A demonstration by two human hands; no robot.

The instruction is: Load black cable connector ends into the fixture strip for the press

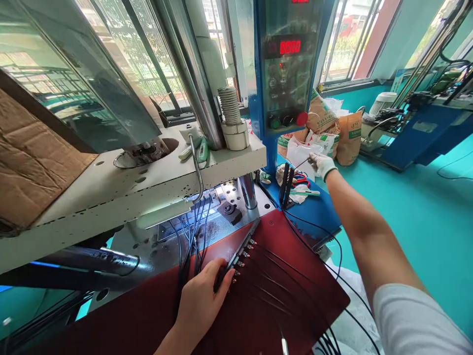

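My left hand (201,296), bare, has its thumb and fingers closed round the near end of a narrow dark metal bar (242,249). Several small metal connectors (247,254) stick out along the bar's right side, with thin black cables (284,268) running from them over the red-brown board (207,325). My right hand (322,165), in a white glove, reaches out over the blue side table. Its fingertips pinch a thin dark stick-like piece (303,162) beside a black upright holder (286,185); the kind of piece is too small to make out.
A press with a cream plate (221,170) and steel columns stands at left, blue cables (199,222) hanging below. Red-handled scissors (302,180) and a green-white cutter (305,193) lie on the blue table (321,212). Behind are a control box (286,84) and sacks (349,138).
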